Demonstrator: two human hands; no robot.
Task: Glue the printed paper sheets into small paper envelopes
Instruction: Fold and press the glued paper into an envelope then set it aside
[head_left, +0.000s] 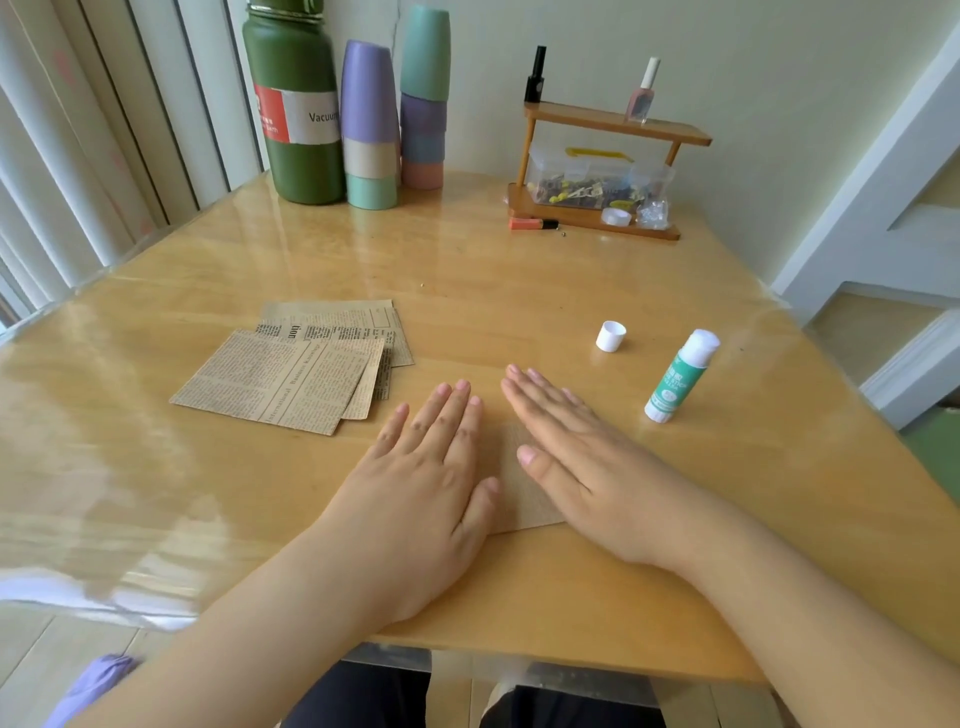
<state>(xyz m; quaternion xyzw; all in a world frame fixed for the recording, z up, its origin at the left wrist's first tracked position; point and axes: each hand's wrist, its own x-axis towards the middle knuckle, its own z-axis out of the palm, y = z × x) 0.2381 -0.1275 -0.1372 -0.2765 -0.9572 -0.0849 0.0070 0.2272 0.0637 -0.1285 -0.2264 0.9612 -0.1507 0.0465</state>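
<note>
We are looking down at a glossy wooden table (467, 270) filling the middle of the frame, daylight glaring off its clear cover at the left. White vertical blinds (78, 156) are hanging along the upper left. A pale cream wall (753, 62) is running across the top, with white door trim (872, 171) slanting down the upper right. Light floor tiles (883, 312) are showing at the right edge and below the table's near edge.

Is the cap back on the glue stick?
No, the glue stick lies on the table with its white glue end bare, and its white cap sits apart to its left.
</note>
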